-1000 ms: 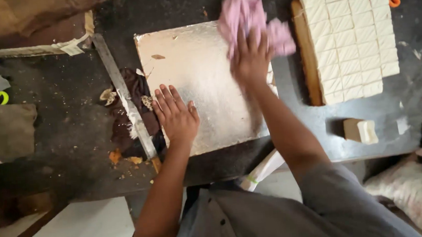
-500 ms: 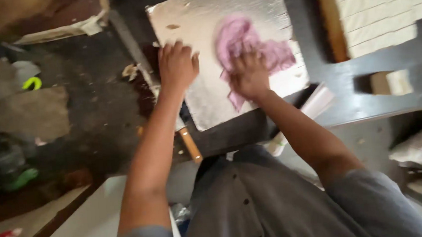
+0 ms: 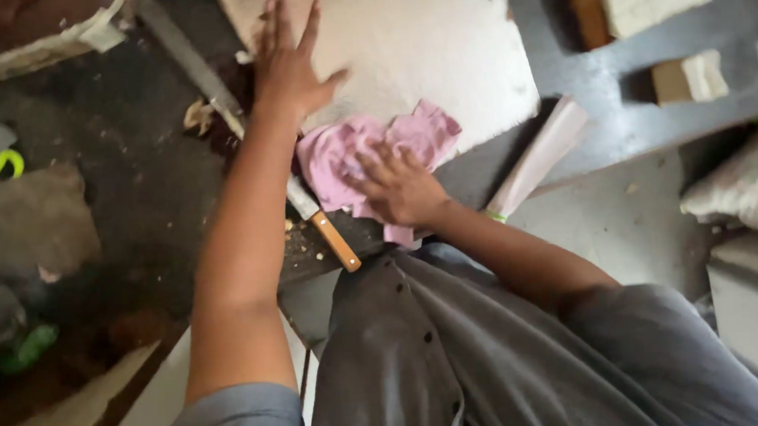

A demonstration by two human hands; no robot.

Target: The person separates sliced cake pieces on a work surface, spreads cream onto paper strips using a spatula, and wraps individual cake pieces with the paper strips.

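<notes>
Your left hand [image 3: 290,66] lies flat with fingers spread on the pale square board [image 3: 439,49], holding nothing, only pressing it against the dark desk [image 3: 128,186]. Your right hand [image 3: 399,185] presses its spread fingers on the pink cloth [image 3: 348,157], which is bunched at the board's near edge, partly over the desk edge. A long knife [image 3: 332,238] with a wooden handle lies just left of the cloth.

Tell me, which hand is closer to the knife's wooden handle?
The right hand. It presses the pink cloth just beside the wooden handle. The left hand lies flat farther up on the pale board.
</notes>
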